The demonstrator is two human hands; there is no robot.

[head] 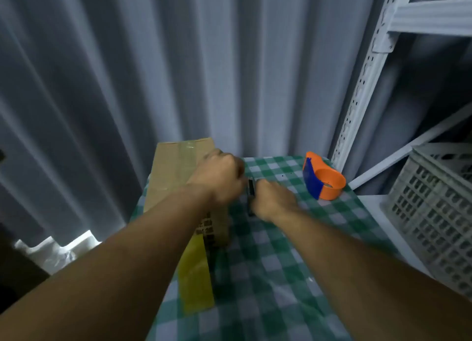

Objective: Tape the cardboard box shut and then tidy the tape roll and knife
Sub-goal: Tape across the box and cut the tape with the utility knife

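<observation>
A brown cardboard box (173,172) lies on the left side of the green-checked table (268,251), with clear tape along its top seam and a yellow strip (195,276) hanging off its near end. My left hand (219,179) is closed in a fist over the box's right edge; what it grips is hidden. My right hand (273,200) is closed around a dark knife (251,187), just right of the box. The frame is blurred. An orange and blue tape dispenser (323,177) stands alone at the table's far right corner.
Grey corrugated metal wall (178,59) runs behind the table. A white slotted shelf post (362,85) rises at the right. A grey plastic crate (439,207) sits on a white shelf at the right edge. White crumpled material (56,251) lies at lower left.
</observation>
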